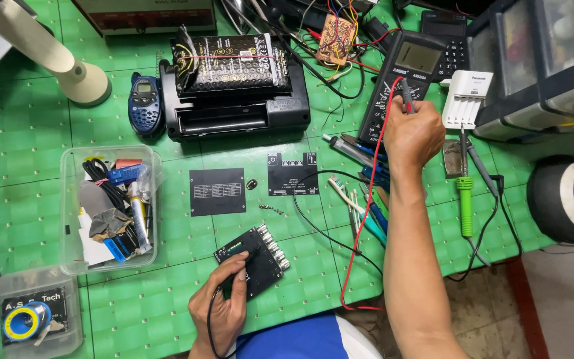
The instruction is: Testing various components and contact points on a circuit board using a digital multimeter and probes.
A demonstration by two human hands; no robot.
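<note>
right hand [412,135] covering multimeter [401,86] dial, probe tip hidden

Bright green grid-patterned mat [27,166] with pale dots at line crossings. Black rectangular circuit module [252,260] with silver knobs along one edge. Two flat black plates [217,191] with fine white print. Red lead [367,213] and black lead [320,229] across green. Dark grey multimeter [400,86] with pale grey-green screen. Blue handset [145,104] with grey panel. White charger block [466,98]. Lime green handled soldering iron [465,203]. Clear plastic tub [111,209] of mixed black, blue, white, grey bits.
</note>
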